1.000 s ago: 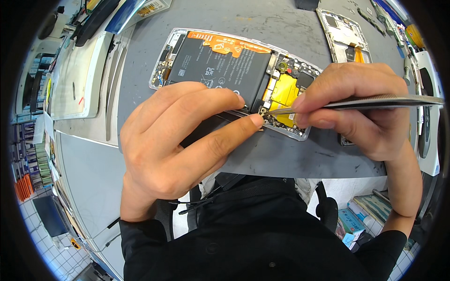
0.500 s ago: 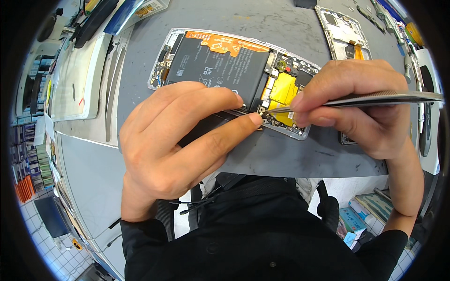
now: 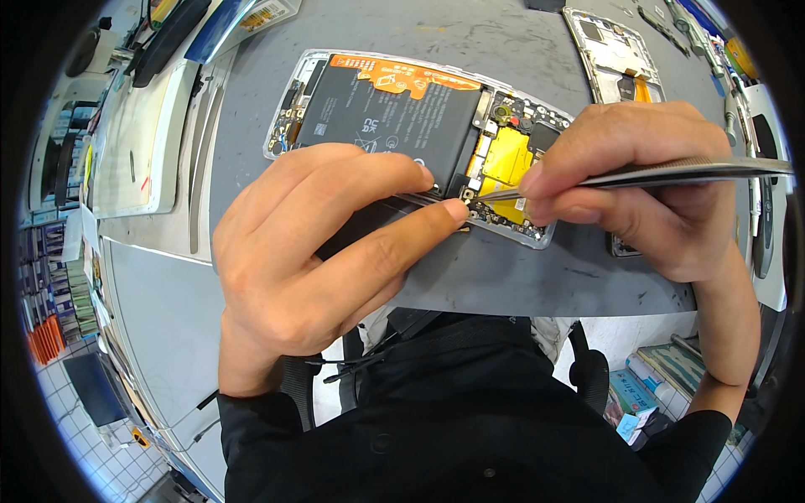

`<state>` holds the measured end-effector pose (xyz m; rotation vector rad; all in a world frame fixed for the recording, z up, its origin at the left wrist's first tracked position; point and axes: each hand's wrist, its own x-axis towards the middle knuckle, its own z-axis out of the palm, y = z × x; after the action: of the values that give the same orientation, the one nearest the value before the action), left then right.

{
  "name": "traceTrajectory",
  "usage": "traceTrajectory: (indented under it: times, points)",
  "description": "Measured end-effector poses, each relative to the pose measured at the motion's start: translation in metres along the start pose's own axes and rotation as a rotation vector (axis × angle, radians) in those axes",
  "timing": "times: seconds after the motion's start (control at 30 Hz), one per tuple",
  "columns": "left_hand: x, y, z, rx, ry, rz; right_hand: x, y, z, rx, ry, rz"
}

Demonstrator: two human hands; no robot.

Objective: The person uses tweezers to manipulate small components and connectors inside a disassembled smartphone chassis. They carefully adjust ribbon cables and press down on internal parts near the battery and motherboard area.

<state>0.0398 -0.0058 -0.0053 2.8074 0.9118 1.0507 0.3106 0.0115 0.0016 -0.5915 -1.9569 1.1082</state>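
Note:
An opened smartphone [image 3: 402,117] lies at a slant on the grey table, its inside facing up. It shows a dark battery [image 3: 394,121], an orange flex sheet [image 3: 411,81] along the far edge and a yellow-covered circuit board [image 3: 506,155] at the right end. My left hand [image 3: 310,243] grips the phone's near edge, two fingertips pressing beside the board; its thumb is mostly hidden. In my right hand [image 3: 646,180], metal tweezers [image 3: 671,174] are pinched between thumb and fingers. Their tips touch down at the board's left side, close to my left fingertip.
Another phone frame [image 3: 616,54] with an orange flex strip lies behind my right hand. Pens and tools [image 3: 696,42] line the right edge. On the left stand a pale tray [image 3: 151,142] and a clear box [image 3: 260,17]. The table's front edge [image 3: 545,312] runs before my body.
Almost nothing differs. Both hands and the phone hold their places, with the tweezer tips at the same spot on the board.

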Motion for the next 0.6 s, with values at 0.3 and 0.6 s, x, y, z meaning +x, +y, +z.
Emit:
traceTrajectory:
  times: [0.3, 0.6]
  points:
    - [0.0014, -0.0028, -0.0014, -0.018, 0.000, 0.023, 0.0006, -0.0016, -0.0012, -0.032, -0.014, 0.001]
    - [0.0009, -0.0041, -0.0034, -0.025, -0.017, 0.028, 0.0010, -0.0021, -0.0010, -0.032, -0.017, 0.003]
